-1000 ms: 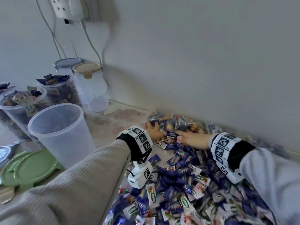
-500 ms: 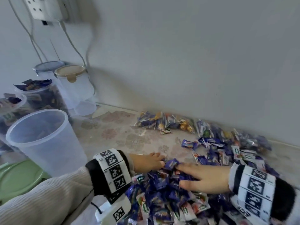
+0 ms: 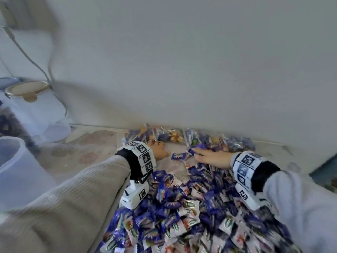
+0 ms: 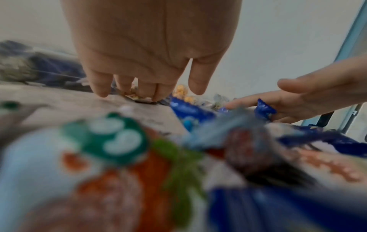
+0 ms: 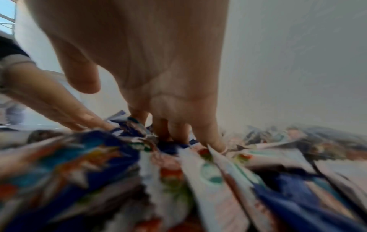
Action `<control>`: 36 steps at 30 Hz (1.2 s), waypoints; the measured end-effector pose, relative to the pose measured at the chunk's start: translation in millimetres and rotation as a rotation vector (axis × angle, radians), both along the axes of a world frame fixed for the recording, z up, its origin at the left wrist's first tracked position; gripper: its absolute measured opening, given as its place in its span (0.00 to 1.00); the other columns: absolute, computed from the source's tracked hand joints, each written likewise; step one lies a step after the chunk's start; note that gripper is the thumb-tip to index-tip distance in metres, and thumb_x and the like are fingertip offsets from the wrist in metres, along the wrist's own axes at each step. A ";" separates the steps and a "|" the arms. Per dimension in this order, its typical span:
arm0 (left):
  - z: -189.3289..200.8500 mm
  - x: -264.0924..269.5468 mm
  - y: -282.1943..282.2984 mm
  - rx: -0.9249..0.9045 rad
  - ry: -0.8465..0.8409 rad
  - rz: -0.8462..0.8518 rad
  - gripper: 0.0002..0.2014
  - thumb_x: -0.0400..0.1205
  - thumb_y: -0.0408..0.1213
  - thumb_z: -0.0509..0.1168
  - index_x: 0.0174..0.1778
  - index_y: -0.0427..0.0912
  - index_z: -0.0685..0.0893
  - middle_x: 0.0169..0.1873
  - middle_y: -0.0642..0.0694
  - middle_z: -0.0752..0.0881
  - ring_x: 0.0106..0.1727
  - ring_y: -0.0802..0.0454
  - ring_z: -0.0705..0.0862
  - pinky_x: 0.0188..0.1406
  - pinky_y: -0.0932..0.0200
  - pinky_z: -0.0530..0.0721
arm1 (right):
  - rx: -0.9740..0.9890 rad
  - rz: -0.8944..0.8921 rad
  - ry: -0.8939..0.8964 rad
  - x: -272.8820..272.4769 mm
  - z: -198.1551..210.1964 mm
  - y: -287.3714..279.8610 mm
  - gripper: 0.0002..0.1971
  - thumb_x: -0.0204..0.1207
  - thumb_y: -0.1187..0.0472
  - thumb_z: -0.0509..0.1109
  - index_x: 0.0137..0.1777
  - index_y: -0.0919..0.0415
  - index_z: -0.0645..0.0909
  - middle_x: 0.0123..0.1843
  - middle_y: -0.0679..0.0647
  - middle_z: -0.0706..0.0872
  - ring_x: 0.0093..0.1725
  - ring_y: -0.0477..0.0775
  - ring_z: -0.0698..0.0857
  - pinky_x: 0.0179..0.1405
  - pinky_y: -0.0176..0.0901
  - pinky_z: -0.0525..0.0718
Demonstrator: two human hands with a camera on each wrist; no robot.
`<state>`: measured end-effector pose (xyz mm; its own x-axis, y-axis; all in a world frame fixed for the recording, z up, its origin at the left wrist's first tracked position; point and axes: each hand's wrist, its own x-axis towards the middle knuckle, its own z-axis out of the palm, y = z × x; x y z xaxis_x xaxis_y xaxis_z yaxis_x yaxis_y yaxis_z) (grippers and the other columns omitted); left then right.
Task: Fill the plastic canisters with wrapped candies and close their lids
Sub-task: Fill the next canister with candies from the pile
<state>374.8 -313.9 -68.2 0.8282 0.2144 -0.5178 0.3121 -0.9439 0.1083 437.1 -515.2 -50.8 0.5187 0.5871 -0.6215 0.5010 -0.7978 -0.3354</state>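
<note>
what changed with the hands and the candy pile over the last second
Both hands raked candies toward the person, then reached back out: the left hand and right hand now lie at the far row by the wall, fingers extended. The pile of wrapped candies sits nearer. The empty canister stayed unfilled.
</note>
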 end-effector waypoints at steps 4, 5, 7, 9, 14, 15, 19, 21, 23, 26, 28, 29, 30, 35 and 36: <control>6.4 -4.4 -15.8 -0.107 -0.019 -0.107 0.20 0.88 0.30 0.48 0.77 0.35 0.63 0.78 0.36 0.64 0.79 0.41 0.59 0.77 0.50 0.53 | -0.065 0.118 0.019 -25.3 0.5 -4.1 0.29 0.83 0.37 0.45 0.82 0.38 0.43 0.86 0.48 0.47 0.84 0.54 0.46 0.80 0.55 0.45; 9.3 -8.2 -20.2 -0.138 0.015 -0.133 0.20 0.87 0.30 0.48 0.77 0.35 0.64 0.77 0.35 0.64 0.79 0.41 0.60 0.77 0.52 0.54 | -0.075 0.144 0.024 -33.2 0.1 -7.7 0.30 0.82 0.36 0.46 0.82 0.36 0.43 0.86 0.49 0.46 0.84 0.54 0.43 0.81 0.58 0.45; 16.5 -18.6 -26.6 -0.215 0.024 -0.144 0.20 0.87 0.33 0.50 0.77 0.35 0.65 0.77 0.37 0.66 0.78 0.43 0.63 0.75 0.56 0.58 | -0.067 0.195 0.054 -48.3 2.0 -15.6 0.30 0.80 0.34 0.47 0.80 0.32 0.42 0.86 0.51 0.44 0.84 0.54 0.42 0.82 0.60 0.45; 18.4 -25.4 -30.6 -0.290 0.011 -0.198 0.21 0.88 0.36 0.50 0.78 0.39 0.64 0.77 0.42 0.66 0.77 0.48 0.65 0.72 0.61 0.59 | -0.027 0.238 0.100 -58.4 6.9 -25.8 0.29 0.80 0.34 0.47 0.80 0.30 0.43 0.85 0.45 0.47 0.84 0.52 0.48 0.82 0.56 0.50; 19.9 -19.4 -41.2 -0.338 -0.138 -0.169 0.18 0.87 0.39 0.53 0.72 0.42 0.72 0.72 0.45 0.74 0.71 0.52 0.72 0.66 0.67 0.65 | 0.249 -0.010 0.068 -56.6 32.0 -59.3 0.29 0.76 0.35 0.46 0.76 0.38 0.66 0.77 0.42 0.71 0.73 0.43 0.72 0.75 0.41 0.65; 24.5 -16.6 -44.8 -0.295 -0.174 -0.188 0.19 0.87 0.40 0.53 0.74 0.42 0.71 0.73 0.46 0.73 0.72 0.52 0.72 0.64 0.68 0.65 | 0.311 -0.114 0.035 -48.2 32.4 -68.7 0.28 0.76 0.36 0.46 0.73 0.40 0.70 0.75 0.43 0.74 0.71 0.43 0.74 0.75 0.43 0.67; 24.4 7.7 -56.7 -0.213 -0.085 -0.212 0.24 0.87 0.46 0.53 0.79 0.42 0.63 0.78 0.45 0.66 0.77 0.49 0.65 0.75 0.58 0.61 | 0.258 -0.371 -0.168 -3.5 15.8 -104.6 0.25 0.84 0.43 0.45 0.78 0.48 0.64 0.80 0.48 0.67 0.78 0.50 0.66 0.77 0.46 0.60; 19.1 20.4 -63.4 -0.207 -0.009 -0.208 0.27 0.87 0.49 0.51 0.80 0.42 0.60 0.79 0.44 0.63 0.79 0.48 0.63 0.78 0.54 0.59 | 0.175 -0.407 -0.136 11.9 5.5 -111.2 0.29 0.85 0.43 0.42 0.83 0.54 0.54 0.84 0.51 0.56 0.83 0.51 0.56 0.79 0.44 0.53; 16.1 29.9 -71.5 -0.239 0.037 -0.212 0.29 0.87 0.48 0.50 0.82 0.41 0.53 0.81 0.44 0.58 0.80 0.47 0.59 0.78 0.56 0.55 | 0.114 -0.372 -0.107 17.6 -1.3 -106.9 0.41 0.77 0.31 0.35 0.84 0.56 0.47 0.86 0.53 0.47 0.84 0.53 0.47 0.80 0.45 0.47; 13.1 42.1 -84.6 -0.304 0.095 -0.205 0.30 0.87 0.47 0.50 0.82 0.42 0.45 0.82 0.44 0.51 0.82 0.48 0.54 0.78 0.57 0.52 | 0.007 -0.294 -0.165 25.4 -10.3 -98.5 0.65 0.46 0.12 0.26 0.84 0.48 0.45 0.86 0.54 0.44 0.84 0.56 0.42 0.81 0.52 0.42; 12.4 43.5 -93.1 -0.299 0.128 -0.227 0.31 0.88 0.45 0.49 0.82 0.41 0.42 0.82 0.42 0.47 0.82 0.46 0.50 0.77 0.56 0.50 | -0.073 -0.248 -0.207 30.8 -20.2 -96.9 0.65 0.38 0.10 0.26 0.82 0.36 0.41 0.86 0.55 0.43 0.84 0.57 0.41 0.82 0.59 0.42; 11.5 42.3 -97.1 -0.291 0.135 -0.224 0.30 0.88 0.43 0.49 0.82 0.39 0.42 0.82 0.40 0.46 0.82 0.44 0.50 0.77 0.54 0.50 | -0.098 -0.231 -0.205 32.0 -24.6 -95.5 0.60 0.43 0.11 0.27 0.80 0.33 0.39 0.86 0.55 0.43 0.84 0.58 0.41 0.81 0.61 0.43; 10.4 41.1 -100.9 -0.290 0.133 -0.231 0.29 0.88 0.40 0.49 0.81 0.36 0.46 0.82 0.36 0.47 0.82 0.42 0.51 0.78 0.52 0.50 | -0.079 -0.225 -0.172 33.0 -28.8 -95.0 0.57 0.47 0.11 0.29 0.80 0.33 0.38 0.86 0.55 0.42 0.84 0.58 0.41 0.81 0.62 0.43; 5.2 27.4 -106.6 -0.280 0.230 -0.353 0.28 0.89 0.40 0.47 0.82 0.39 0.41 0.81 0.39 0.39 0.82 0.42 0.47 0.78 0.52 0.47 | 0.032 -0.191 0.038 1.7 -18.4 -84.7 0.38 0.77 0.30 0.39 0.83 0.46 0.40 0.85 0.50 0.40 0.84 0.52 0.41 0.82 0.52 0.40; 5.6 25.8 -104.8 -0.279 0.258 -0.386 0.29 0.89 0.42 0.46 0.82 0.41 0.39 0.81 0.41 0.37 0.82 0.43 0.46 0.78 0.52 0.45 | 0.034 -0.189 0.056 -2.8 -16.0 -84.8 0.33 0.82 0.37 0.41 0.84 0.49 0.40 0.85 0.50 0.40 0.84 0.51 0.41 0.81 0.49 0.40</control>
<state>400.6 -418.7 -62.6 0.6579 -0.2556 -0.7084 -0.0024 -0.9414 0.3374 434.3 -600.0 -66.9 0.5874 0.5036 -0.6336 0.3230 -0.8637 -0.3870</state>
